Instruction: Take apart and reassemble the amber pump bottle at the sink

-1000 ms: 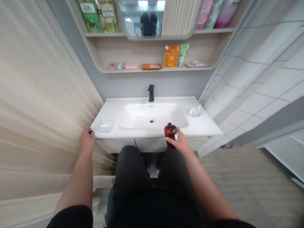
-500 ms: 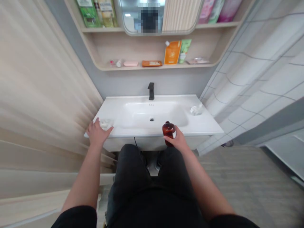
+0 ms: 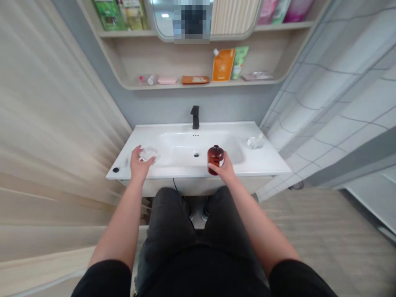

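Bottle is held upright in my right hand, right of centre, presumably against spilling; my left hand pinches crumpled plastic, centre-left.

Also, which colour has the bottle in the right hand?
The bottle is reddish brown, best seen in the head view.

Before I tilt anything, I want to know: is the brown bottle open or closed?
Open: the brown bottle shows a bare neck without a cap, upright in the right hand.
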{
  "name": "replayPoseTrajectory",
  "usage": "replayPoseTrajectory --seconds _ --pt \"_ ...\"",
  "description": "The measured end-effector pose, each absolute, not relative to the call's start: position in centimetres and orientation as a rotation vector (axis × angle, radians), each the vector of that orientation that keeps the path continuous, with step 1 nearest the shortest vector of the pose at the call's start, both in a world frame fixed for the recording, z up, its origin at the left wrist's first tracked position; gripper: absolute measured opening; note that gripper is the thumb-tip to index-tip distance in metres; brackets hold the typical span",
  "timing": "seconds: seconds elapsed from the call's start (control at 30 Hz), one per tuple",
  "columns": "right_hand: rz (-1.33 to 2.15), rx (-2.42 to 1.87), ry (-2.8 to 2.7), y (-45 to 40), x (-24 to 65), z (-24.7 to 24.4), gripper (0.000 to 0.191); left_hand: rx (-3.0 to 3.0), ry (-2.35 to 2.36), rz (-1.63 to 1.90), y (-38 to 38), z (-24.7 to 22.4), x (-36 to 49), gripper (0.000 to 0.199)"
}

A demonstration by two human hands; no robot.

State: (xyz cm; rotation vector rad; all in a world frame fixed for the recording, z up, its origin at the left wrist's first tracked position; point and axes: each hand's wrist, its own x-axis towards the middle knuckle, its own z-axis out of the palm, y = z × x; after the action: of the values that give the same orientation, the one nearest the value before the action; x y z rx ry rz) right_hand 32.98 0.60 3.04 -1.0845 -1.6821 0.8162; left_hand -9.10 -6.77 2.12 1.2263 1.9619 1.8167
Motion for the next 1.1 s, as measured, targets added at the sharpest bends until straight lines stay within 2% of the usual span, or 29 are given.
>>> replayPoseTrajectory --seconds 0.17,0.4,0.6,0.83,0.97,1.1 --pt "0.923 -1.003 -1.656 5.3 29.4 2.9 0.101 1.307 1.579 1.874 -2.9 3.6 -5.8 0.099" --pt "1.24 -1.064 -1.696 9.8 25.7 0.6 0.085 1.448 1.475 1.763 2.9 2.9 -1.5 0.091" --pt "1.213 -1.163 -1.747 10.7 25.9 -2.0 0.075 1.523 1.595 1.629 5.5 0.1 0.5 0.073" --pt "1.211 -1.189 -1.793 11.0 26.1 -2.6 0.077 1.478 1.593 1.591 6.1 -2.6 0.3 0.077" --pt "1.153 -1.273 -1.81 11.2 25.8 -2.7 0.087 1.495 1.573 1.581 6.1 -2.9 0.3 0.074" --pt "1.092 -1.347 -1.815 11.2 25.7 -2.8 0.084 1.542 1.574 1.557 5.9 -2.6 0.6 0.072"
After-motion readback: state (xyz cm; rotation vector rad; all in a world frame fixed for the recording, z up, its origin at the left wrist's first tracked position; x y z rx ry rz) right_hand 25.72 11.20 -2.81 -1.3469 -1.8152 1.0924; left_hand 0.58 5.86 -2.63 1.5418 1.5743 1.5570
